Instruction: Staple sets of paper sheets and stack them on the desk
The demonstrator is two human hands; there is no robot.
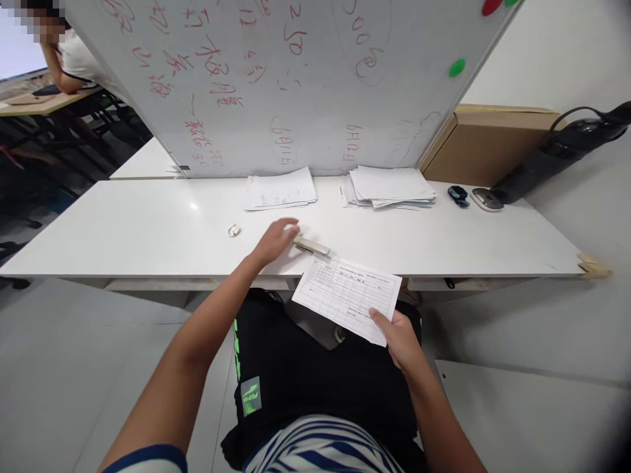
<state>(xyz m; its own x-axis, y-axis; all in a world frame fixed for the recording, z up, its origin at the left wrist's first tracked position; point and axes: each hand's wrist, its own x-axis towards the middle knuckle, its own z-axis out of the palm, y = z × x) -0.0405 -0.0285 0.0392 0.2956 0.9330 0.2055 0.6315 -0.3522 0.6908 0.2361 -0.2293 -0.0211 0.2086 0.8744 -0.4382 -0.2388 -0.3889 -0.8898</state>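
My right hand (400, 336) grips a printed form sheet (346, 297) by its near right corner and holds it above my lap, at the white table's (148, 230) front edge. My left hand (279, 238) reaches over the table with fingers curled, touching the left end of a small beige stapler (312, 246) that lies flat. Whether the fingers have closed on the stapler is unclear. A small round metal object (234, 230) lies to the left of that hand.
Two paper stacks (280, 189) (389, 186) lie at the table's back, against a whiteboard (296, 79) with red writing. At the right are a cardboard box (488, 144), a small dark gadget (458, 195), a flat oval device (487, 199) and a black lamp-like object (557, 154). Another person (69, 56) sits far left.
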